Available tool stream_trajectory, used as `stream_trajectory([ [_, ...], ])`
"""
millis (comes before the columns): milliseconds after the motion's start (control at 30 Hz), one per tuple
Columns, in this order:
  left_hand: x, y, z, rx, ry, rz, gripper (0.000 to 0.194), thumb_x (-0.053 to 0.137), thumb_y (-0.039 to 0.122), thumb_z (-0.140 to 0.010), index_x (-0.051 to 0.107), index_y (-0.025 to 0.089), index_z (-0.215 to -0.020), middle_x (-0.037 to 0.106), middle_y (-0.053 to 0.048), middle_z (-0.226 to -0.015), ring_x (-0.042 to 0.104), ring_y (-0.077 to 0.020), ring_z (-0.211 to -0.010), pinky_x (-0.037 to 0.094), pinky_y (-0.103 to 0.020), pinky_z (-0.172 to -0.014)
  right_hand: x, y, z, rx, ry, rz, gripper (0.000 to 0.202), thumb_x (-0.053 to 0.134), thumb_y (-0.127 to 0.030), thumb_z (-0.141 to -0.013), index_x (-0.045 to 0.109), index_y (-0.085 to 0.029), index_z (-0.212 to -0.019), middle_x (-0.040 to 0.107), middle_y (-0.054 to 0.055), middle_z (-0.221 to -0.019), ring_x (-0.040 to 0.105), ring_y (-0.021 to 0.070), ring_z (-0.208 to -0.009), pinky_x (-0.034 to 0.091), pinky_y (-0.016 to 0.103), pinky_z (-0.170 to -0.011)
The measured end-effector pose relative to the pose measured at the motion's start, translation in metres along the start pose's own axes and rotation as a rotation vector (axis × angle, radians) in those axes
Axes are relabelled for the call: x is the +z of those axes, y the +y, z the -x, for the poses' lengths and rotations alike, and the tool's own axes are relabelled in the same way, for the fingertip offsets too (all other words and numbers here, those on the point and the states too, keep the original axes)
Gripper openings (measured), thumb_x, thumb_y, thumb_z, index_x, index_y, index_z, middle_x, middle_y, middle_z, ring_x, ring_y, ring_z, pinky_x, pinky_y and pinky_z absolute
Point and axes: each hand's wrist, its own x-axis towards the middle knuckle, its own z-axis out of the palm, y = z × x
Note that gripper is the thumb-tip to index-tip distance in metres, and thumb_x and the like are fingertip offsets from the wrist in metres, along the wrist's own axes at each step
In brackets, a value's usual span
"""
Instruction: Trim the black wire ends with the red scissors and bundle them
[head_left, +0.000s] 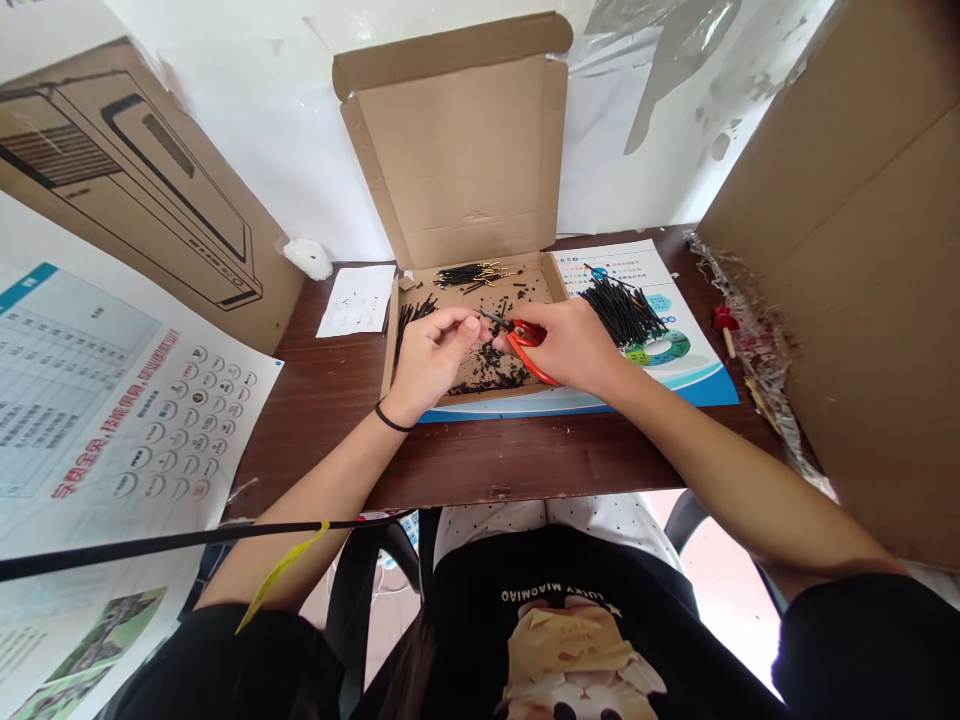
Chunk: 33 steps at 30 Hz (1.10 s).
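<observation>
Head view: over an open cardboard box (420,320) on the tabletop (330,400), so black trimmings fall inside, the left hand (431,355) pinches a thin black wire piece (491,318) while the right hand (574,345) grips orange-handled cutters (529,345) at its tip. Shirt print, seen inverted, reads "LUCKY MIAOMIAO".

Both hands (431,350) (570,345) close together, pinching

We see even, soft daylight, bright on the white wall (247,120), with only faint shadows under the hands. The dark worktop (330,400) shows mild sheen. Wide-angle distortion bends the edges; the centre is sharp, small parts blur together.
</observation>
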Motion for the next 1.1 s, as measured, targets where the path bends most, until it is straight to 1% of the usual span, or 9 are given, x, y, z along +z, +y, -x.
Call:
stream_trajectory([
  [133, -0.001, -0.001, 0.0, 0.013, -0.001, -0.055, 0.032, 0.07, 0.048, -0.082, 0.071, 0.016, -0.078, 0.074, -0.005, -0.077, 0.066, -0.0135, -0.07, 0.053, -0.027, -0.068, 0.002, 0.002, 0.0, 0.002, -0.018, 0.047, 0.051, 0.052, -0.067, -0.084, 0.07, -0.019, -0.079, 0.055, 0.002, -0.06, 0.039, 0.0135, -0.058, 0.027, 0.027, -0.058],
  [367, 0.001, -0.003, 0.001, 0.009, -0.007, -0.052, 0.029, 0.071, 0.045, -0.082, 0.071, 0.017, -0.081, 0.074, -0.005, -0.078, 0.066, -0.0131, -0.071, 0.053, -0.026, -0.068, 0.004, 0.005, -0.001, 0.078, -0.026, 0.046, 0.049, 0.057, -0.063, -0.083, 0.06, -0.019, -0.062, 0.049, 0.0, -0.054, 0.033, 0.0122, -0.055, 0.025, 0.028, -0.056],
  [467, 0.004, -0.003, 0.002, -0.022, -0.006, 0.043, 0.025, 0.074, 0.042, -0.08, 0.072, 0.018, -0.083, 0.073, -0.004, -0.079, 0.066, -0.0121, -0.07, 0.054, -0.027, -0.07, 0.004, 0.004, -0.003, 0.166, -0.032, -0.196, 0.046, 0.063, -0.06, -0.081, 0.057, -0.019, -0.062, 0.053, 0.0, -0.056, 0.041, 0.0118, -0.055, 0.03, 0.027, -0.056],
  [567, 0.005, -0.002, 0.002, -0.006, 0.012, 0.115, 0.02, 0.076, 0.04, -0.079, 0.075, 0.021, -0.083, 0.074, -0.004, -0.086, 0.068, -0.0125, -0.081, 0.055, -0.028, -0.079, 0.007, 0.002, -0.004, 0.263, -0.044, -0.583, 0.038, 0.074, -0.054, -0.073, 0.064, -0.018, -0.079, 0.061, 0.0, -0.065, 0.051, 0.0124, -0.06, 0.038, 0.027, -0.058],
  [633, 0.006, -0.003, 0.002, 0.023, 0.013, 0.138, 0.017, 0.077, 0.039, -0.079, 0.077, 0.023, -0.083, 0.073, -0.004, -0.099, 0.067, -0.0143, -0.096, 0.054, -0.03, -0.089, 0.01, 0.0, -0.005, 0.262, -0.046, -0.8, 0.041, 0.081, -0.048, -0.066, 0.065, -0.018, -0.09, 0.062, -0.001, -0.071, 0.053, 0.0118, -0.063, 0.042, 0.027, -0.061],
  [700, 0.006, -0.004, 0.003, 0.022, -0.01, 0.166, 0.016, 0.077, 0.039, -0.078, 0.078, 0.024, -0.083, 0.07, -0.005, -0.109, 0.064, -0.0161, -0.106, 0.052, -0.032, -0.096, 0.013, -0.003, -0.006, 0.237, -0.067, -0.957, 0.044, 0.084, -0.044, -0.061, 0.064, -0.019, -0.091, 0.062, -0.002, -0.074, 0.052, 0.0105, -0.066, 0.043, 0.026, -0.063],
  [800, 0.009, -0.007, 0.003, -0.033, -0.025, 0.223, 0.019, 0.078, 0.042, -0.077, 0.077, 0.025, -0.085, 0.07, -0.005, -0.107, 0.065, -0.0171, -0.106, 0.051, -0.035, -0.098, 0.013, -0.006, -0.005, 0.231, -0.123, -1.064, 0.042, 0.086, -0.039, -0.059, 0.063, -0.02, -0.089, 0.06, -0.004, -0.075, 0.051, 0.0086, -0.064, 0.045, 0.026, -0.063],
  [933, 0.014, -0.005, 0.006, -0.092, -0.009, 0.262, 0.029, 0.081, 0.048, -0.071, 0.073, 0.021, -0.081, 0.07, -0.006, -0.096, 0.065, -0.0189, -0.101, 0.052, -0.035, -0.092, 0.009, -0.007, -0.006, 0.212, -0.155, -1.038, 0.043, 0.087, -0.036, -0.058, 0.062, -0.02, -0.089, 0.06, -0.004, -0.078, 0.053, 0.0092, -0.067, 0.045, 0.026, -0.065],
  [1100, 0.009, 0.0, 0.0, -0.166, 0.109, 0.36, 0.034, 0.083, 0.05, -0.065, 0.068, 0.021, -0.076, 0.065, -0.001, -0.084, 0.057, -0.0098, -0.072, 0.05, -0.024, -0.064, 0.006, -0.004, -0.006, 0.218, -0.18, -1.033, 0.044, 0.084, -0.034, -0.059, 0.058, -0.021, -0.092, 0.059, -0.006, -0.07, 0.053, 0.0094, -0.062, 0.044, 0.027, -0.06],
])
